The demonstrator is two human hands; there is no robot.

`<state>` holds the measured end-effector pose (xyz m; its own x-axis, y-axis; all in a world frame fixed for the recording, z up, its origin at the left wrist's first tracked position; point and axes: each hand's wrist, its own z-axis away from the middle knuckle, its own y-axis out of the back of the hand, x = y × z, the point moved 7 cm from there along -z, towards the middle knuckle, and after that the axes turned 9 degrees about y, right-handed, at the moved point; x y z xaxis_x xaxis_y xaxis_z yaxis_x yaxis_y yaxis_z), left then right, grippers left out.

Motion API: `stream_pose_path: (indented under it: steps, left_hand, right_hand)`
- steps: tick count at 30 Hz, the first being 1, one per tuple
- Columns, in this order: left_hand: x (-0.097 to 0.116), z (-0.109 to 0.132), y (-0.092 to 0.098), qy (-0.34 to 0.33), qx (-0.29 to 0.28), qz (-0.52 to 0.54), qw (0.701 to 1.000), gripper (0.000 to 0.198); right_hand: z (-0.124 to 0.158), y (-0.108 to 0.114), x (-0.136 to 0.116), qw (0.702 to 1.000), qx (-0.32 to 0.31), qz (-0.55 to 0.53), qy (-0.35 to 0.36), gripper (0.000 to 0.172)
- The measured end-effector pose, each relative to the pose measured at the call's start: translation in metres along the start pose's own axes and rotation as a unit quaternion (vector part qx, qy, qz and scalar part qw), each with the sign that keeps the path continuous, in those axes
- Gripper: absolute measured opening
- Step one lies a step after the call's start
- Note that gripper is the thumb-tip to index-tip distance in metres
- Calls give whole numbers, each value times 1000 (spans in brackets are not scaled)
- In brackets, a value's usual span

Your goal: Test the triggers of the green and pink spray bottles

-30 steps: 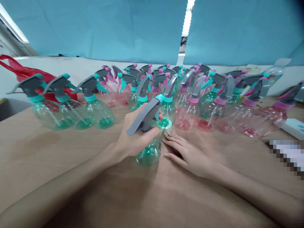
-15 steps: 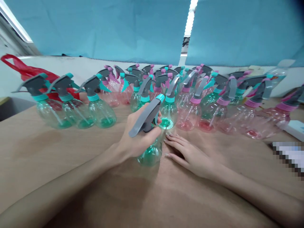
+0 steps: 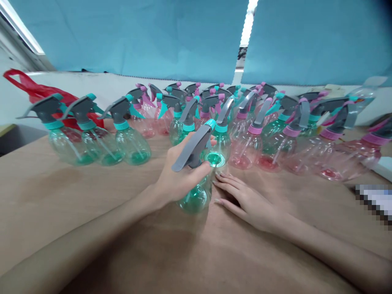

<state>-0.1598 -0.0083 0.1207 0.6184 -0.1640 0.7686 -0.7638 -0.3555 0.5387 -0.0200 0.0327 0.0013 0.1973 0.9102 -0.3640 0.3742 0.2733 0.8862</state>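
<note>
My left hand (image 3: 180, 173) is wrapped round the neck of a green spray bottle (image 3: 194, 198) with a grey trigger head and a teal nozzle. The bottle is upright, near the middle of the wooden table (image 3: 147, 249). Flat on the wood, just right of that bottle, rests my right hand (image 3: 245, 198) with its fingers stretched out and nothing in them. Right behind the held bottle stands another green bottle (image 3: 221, 143). Three green bottles (image 3: 133, 147) stand in a group at the left, and several pink bottles (image 3: 246, 149) are lined up at the right.
More spray bottles crowd the back of the table. A red plastic bag (image 3: 45, 92) lies behind the left group. A clear bottle (image 3: 363, 96) leans at the back right, and a blurred-out flat object (image 3: 375, 200) lies at the right edge. Blue cloth (image 3: 137, 36) hangs behind.
The whole view has shifted slightly, moving the scene a little to the right. My left hand still holds the green bottle, its head barely turned. My right hand stays flat.
</note>
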Motion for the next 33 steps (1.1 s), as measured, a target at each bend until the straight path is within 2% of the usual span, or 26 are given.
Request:
stream_pose_path:
  steps: [33]
  left_hand:
    - [-1, 1, 0, 1, -4, 10, 1000, 31]
  right_hand:
    - [-1, 3, -1, 999, 26, -24, 3, 50]
